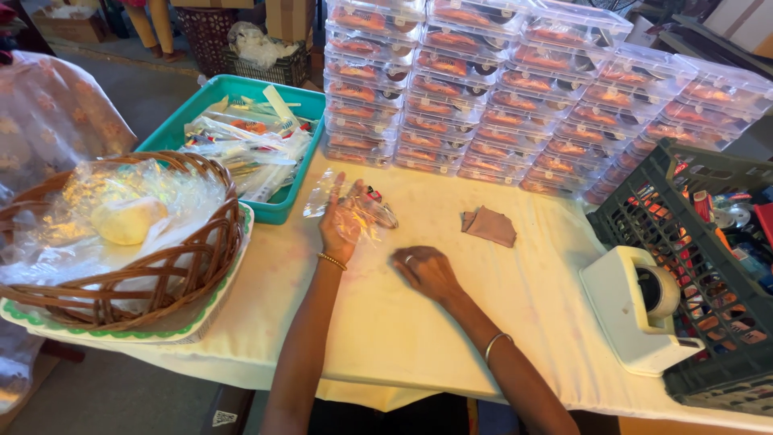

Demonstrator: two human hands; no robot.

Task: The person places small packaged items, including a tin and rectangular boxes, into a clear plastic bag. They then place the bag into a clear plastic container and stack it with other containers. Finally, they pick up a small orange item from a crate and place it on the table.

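Bare arms, beaded bracelet on left hand (345, 228), silver bangle and ring on right hand (425, 271)

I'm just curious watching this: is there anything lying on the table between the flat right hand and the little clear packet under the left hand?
Nothing visible does. The right hand rests flat on bare white tablecloth, and only cloth separates it from the clear packet under the left hand. The brown cloth scrap lies off to the side.
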